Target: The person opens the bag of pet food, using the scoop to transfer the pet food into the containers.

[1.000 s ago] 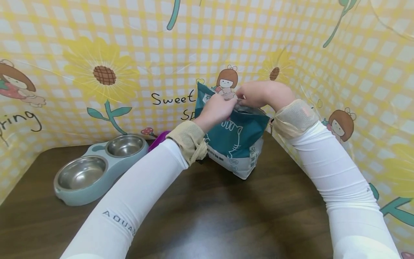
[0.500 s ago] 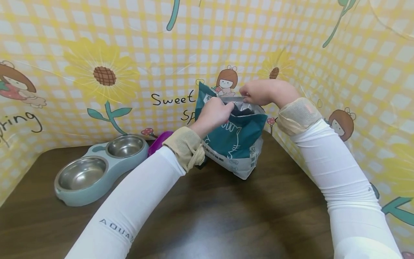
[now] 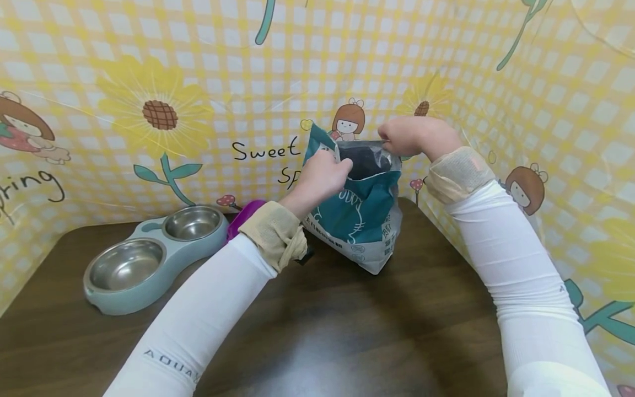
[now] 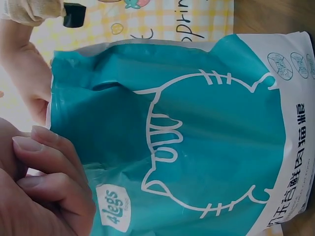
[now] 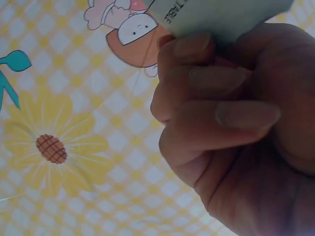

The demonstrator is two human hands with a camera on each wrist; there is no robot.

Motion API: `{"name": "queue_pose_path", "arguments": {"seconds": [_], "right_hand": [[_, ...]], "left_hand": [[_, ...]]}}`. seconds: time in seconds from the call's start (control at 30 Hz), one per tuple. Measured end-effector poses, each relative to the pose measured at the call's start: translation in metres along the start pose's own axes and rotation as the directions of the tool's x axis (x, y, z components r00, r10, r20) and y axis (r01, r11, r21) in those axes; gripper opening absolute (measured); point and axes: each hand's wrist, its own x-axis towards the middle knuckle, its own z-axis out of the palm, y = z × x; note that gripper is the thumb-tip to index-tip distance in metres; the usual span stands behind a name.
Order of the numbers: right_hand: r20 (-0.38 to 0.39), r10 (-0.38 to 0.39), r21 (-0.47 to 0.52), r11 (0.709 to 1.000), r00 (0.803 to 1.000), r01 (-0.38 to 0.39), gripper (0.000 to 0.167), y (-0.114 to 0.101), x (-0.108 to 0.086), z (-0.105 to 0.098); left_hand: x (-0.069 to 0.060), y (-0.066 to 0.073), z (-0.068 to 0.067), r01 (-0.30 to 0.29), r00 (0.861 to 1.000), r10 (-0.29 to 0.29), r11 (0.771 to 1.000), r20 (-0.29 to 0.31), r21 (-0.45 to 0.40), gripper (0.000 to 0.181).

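Observation:
A teal and white cat food bag (image 3: 357, 212) stands upright on the table, its mouth spread wide to show a silvery lining and a dark inside. My left hand (image 3: 324, 176) pinches the near rim at its left side. In the left wrist view, curled fingers (image 4: 54, 167) of that hand sit at the bag's top edge beside the "4Legs" label. At the far right of the rim, my right hand (image 3: 414, 137) grips the back edge. The right wrist view shows its curled fingers (image 5: 211, 118) around a pale corner of the bag (image 5: 216, 19). What lies inside cannot be made out.
To the left stands a light blue double pet bowl (image 3: 173, 259) with two steel dishes. A purple object (image 3: 246, 218) is partly hidden behind my left wrist. Yellow checked cloth (image 3: 238, 77) lines the walls around the brown wooden table (image 3: 347, 336).
The bag's mouth went from nearly closed to wide open. My right hand moved right and slightly up with the back rim, while my left hand shifted a little left and toward me.

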Motion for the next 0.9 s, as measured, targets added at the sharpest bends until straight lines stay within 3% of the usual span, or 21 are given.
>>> {"name": "queue_pose_path", "arguments": {"seconds": [0.37, 0.53, 0.7, 0.8, 0.9], "right_hand": [[0.001, 0.027, 0.061, 0.998, 1.000, -0.027, 0.022, 0.001, 0.001, 0.003], [0.082, 0.018, 0.173, 0.984, 0.996, -0.032, 0.031, 0.000, 0.006, -0.001], [0.187, 0.044, 0.327, 0.939, 0.981, -0.105, 0.060, 0.007, 0.015, 0.000], [0.205, 0.033, 0.322, 0.941, 0.978, -0.099, 0.067, 0.008, 0.022, 0.004], [0.211, 0.019, 0.297, 0.951, 0.977, -0.082, 0.055, 0.008, 0.027, 0.005]], "left_hand": [[-0.003, 0.004, -0.001, 0.006, 1.000, -0.008, 0.998, 0.029, 0.061, 0.053], [0.009, 0.007, -0.003, -0.015, 1.000, 0.017, 0.994, -0.014, 0.108, 0.049], [0.026, 0.006, -0.009, 0.022, 0.998, -0.015, 0.991, -0.060, 0.130, 0.048], [0.033, 0.002, -0.009, 0.048, 0.998, -0.042, 0.986, -0.040, 0.161, 0.046], [0.036, -0.002, -0.008, 0.063, 0.998, -0.060, 0.984, -0.023, 0.168, 0.046]]}}
